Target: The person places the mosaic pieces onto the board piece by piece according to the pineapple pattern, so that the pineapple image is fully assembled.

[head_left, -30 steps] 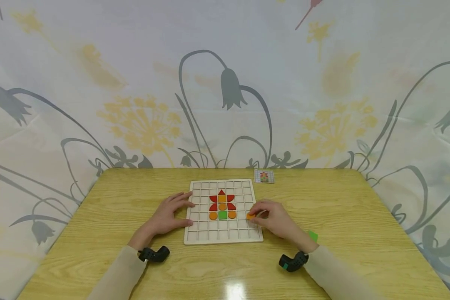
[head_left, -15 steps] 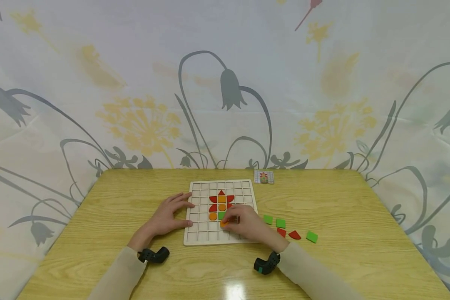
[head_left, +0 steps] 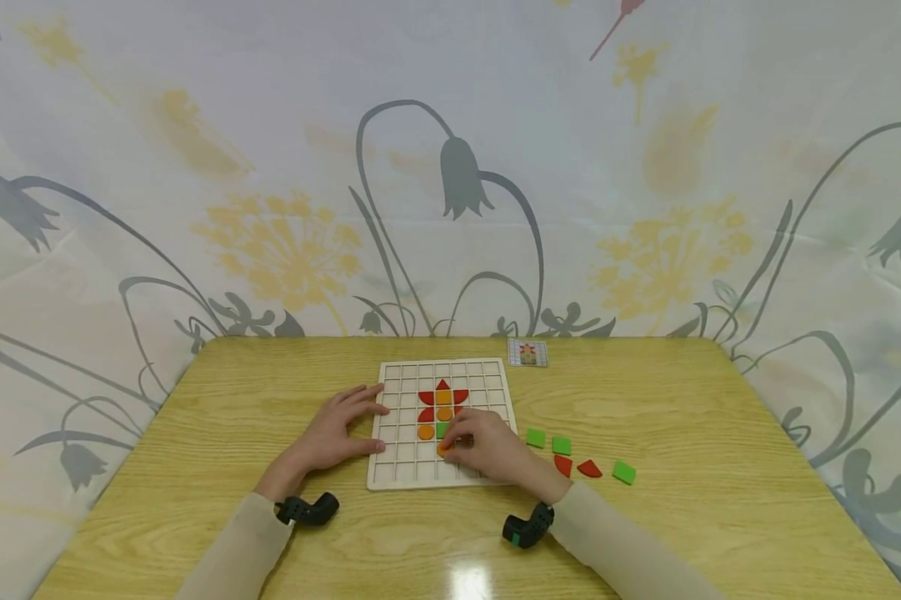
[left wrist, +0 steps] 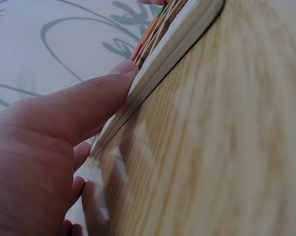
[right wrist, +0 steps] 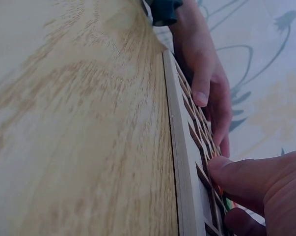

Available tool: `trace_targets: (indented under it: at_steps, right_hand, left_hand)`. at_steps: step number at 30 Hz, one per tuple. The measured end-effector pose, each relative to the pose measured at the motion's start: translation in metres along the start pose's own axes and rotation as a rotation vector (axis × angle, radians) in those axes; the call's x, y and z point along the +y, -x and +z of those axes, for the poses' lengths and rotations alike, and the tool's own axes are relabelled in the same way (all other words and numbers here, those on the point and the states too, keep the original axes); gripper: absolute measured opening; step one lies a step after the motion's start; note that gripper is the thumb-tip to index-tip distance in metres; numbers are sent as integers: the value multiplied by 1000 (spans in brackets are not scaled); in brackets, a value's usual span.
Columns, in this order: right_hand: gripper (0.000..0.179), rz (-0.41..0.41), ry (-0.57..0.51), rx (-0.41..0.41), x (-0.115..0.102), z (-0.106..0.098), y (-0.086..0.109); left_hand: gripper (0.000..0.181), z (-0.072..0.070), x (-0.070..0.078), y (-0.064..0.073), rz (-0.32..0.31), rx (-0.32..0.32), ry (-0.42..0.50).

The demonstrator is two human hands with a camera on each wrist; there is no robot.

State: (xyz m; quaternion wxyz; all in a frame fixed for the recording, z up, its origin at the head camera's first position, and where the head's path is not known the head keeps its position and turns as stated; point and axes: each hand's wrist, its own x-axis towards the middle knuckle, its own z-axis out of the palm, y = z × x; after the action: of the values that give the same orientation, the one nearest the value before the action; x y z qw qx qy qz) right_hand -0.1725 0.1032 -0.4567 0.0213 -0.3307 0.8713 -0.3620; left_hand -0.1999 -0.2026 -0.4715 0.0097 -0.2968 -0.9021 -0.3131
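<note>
1. Orange between thumb and fingers: pinches a disc [head_left: 442,450] in the right hand [head_left: 488,446], thumb and fingertips clamped on it.
2. Holds the disc at the lower middle of a pale gridded board [head_left: 412,486], just below a green square [head_left: 442,431] partly hidden by the fingers; cannot tell whether touching the grid.
3. Rests the left hand [head_left: 337,429] on the board's left edge, thumb and fingers well apart.
4. In the left wrist view, touches the side of the rim with the thumb.
5. Has, in a column above the green square, an orange circle [head_left: 445,413], an orange square [head_left: 444,397] and a red triangle [head_left: 442,385], with curved red pieces [head_left: 427,397] on both sides.
6. Shows another orange circle [head_left: 426,432] just left of the green square, lying in a cell.
7. Has loose green squares [head_left: 624,472] and red wedges [head_left: 589,468] on the tabletop [head_left: 270,358], to the right of the board.
8. Includes a small card [head_left: 528,352] near the board's far right corner, printed with a coloured pattern.
9. Wears a black device [head_left: 311,509] at each wrist, beside pale sleeves [head_left: 243,533].
</note>
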Motion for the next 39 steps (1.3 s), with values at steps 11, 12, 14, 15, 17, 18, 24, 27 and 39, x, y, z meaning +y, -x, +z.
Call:
trace_targets:
  at_steps: [11,12,14,15,17,18,24,27,39]
  right_hand:
    - [8,-15,-22,45,3,-10,1]
    - [9,-18,-24,54,5,-13,2]
    - [9,-14,-31,72,10,-21,4]
    - [9,-5,-34,80,12,-25,6]
    - [10,16,-40,88,18,-34,12]
    - [10,29,-37,92,21,-39,15]
    - [10,100,-22,119,47,-67,43]
    - [10,149,-31,103,59,-77,59]
    - [27,176,-99,-68,79,-93,76]
  left_hand:
    - [48,0,1,0,-3,-1,-4]
    - [48,0,1,0,-4,0,-2]
    - [48,0,1,1,-6,1,-1]
    - [48,0,1,1,-7,2,1]
    - [48,0,1,1,-11,2,4]
    - [48,0,1,1,-11,2,5]
    - [47,0,1,1,-13,3,8]
    - [47,1,1,0,-16,2,8]
    - [48,0,1,1,-8,-1,5]
